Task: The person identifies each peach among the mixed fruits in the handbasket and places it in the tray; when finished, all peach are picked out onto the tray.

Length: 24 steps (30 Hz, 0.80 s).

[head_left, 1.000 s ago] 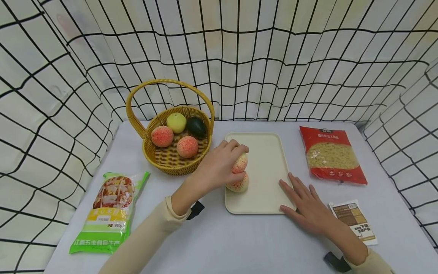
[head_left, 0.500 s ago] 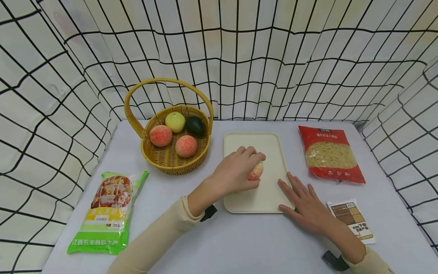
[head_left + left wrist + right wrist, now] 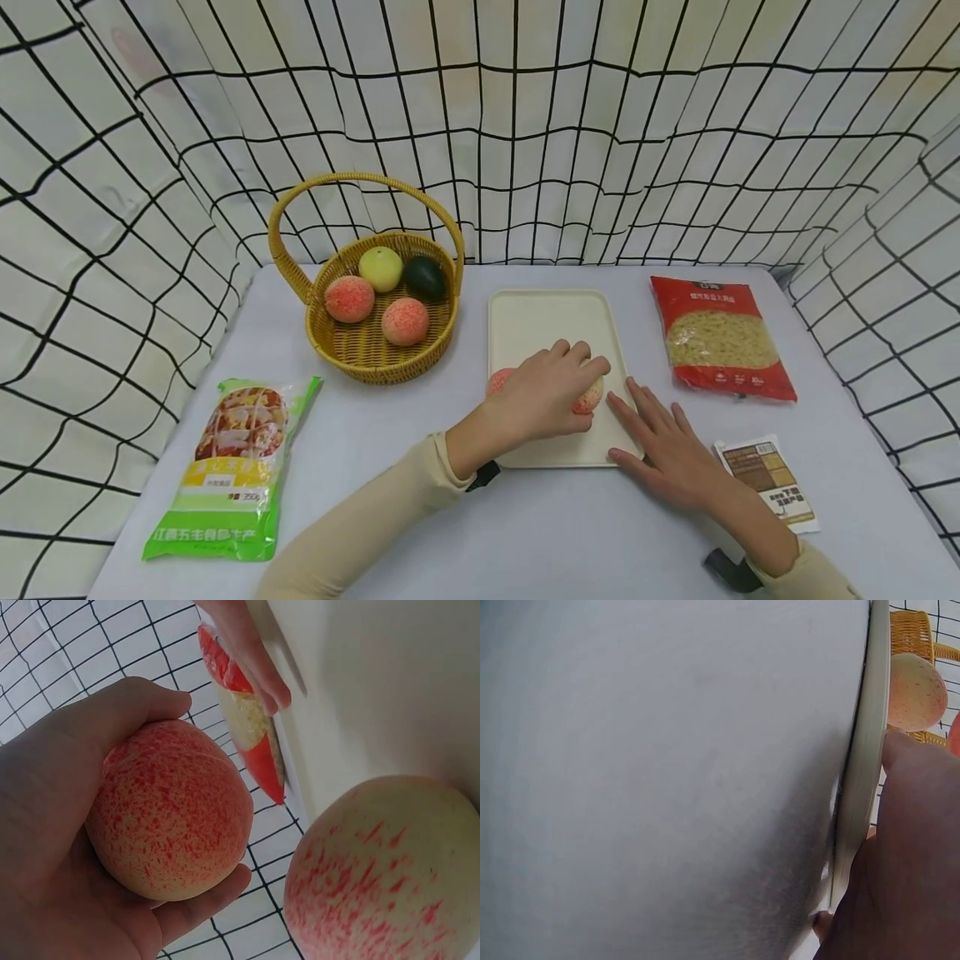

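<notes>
My left hand grips a speckled red peach above the right half of a cream tray. In the left wrist view, thumb and fingers curl round that peach. A paler second peach lies on the tray's left side, partly hidden behind my left wrist. At the tray's right edge rests my right hand, fingers spread and fairly straight. The right wrist view shows this hand against the tray's rim.
A wicker basket at the back left holds two peaches, a yellow-green fruit and a dark green avocado. A green food bag lies left. A red pasta bag and small brown-white packet lie right. Black netting surrounds the table.
My left hand has carried the peach rightward across the tray, from beside the other peach toward my right hand. The second peach shows again left of my wrist. My right hand stays put.
</notes>
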Motion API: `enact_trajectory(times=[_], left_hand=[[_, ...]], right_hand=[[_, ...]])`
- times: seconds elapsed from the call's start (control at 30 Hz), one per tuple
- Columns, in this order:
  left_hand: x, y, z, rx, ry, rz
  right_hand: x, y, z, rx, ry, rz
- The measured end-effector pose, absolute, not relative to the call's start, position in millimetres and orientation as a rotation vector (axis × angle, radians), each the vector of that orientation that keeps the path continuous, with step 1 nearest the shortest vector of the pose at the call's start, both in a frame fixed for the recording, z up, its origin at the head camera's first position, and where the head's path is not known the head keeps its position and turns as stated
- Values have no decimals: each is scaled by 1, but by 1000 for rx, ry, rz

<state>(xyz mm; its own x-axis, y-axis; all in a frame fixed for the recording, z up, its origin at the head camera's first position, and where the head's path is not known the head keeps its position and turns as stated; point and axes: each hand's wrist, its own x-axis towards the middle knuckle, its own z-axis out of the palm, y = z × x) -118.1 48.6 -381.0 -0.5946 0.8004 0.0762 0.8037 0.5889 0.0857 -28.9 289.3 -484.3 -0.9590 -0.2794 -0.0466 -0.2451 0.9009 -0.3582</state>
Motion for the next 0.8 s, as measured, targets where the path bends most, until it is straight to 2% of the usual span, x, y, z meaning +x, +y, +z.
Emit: enact_trajectory(times=[0.8], left_hand=[[-117, 70, -409, -1442, -2859, -76]], right_hand=[[-29, 290, -487, -424, 2978, -536]])
